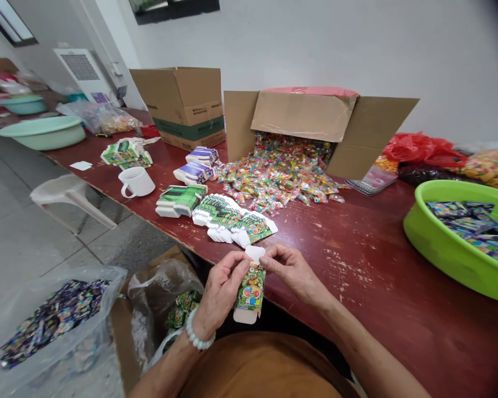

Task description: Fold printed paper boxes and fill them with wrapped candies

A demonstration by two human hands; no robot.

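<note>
The worktop spreads beyond the small green carton, which is held up at its near edge. A heap of wrapped candies lies well past the carton, and a fanned row of flat cartons lies nearer, just beyond its far end. The carton's long axis runs away from the body, leaning slightly rightward at the far end. The left hand is the nearer, its thumb and fingers closed on the carton's upper left side. The right hand meets only the upper right corner, fingertips pinched together there with little gap. Between both sets of fingers, at the carton's far end, stands its white flap; whether the carton is flat or squared I cannot tell.
</note>
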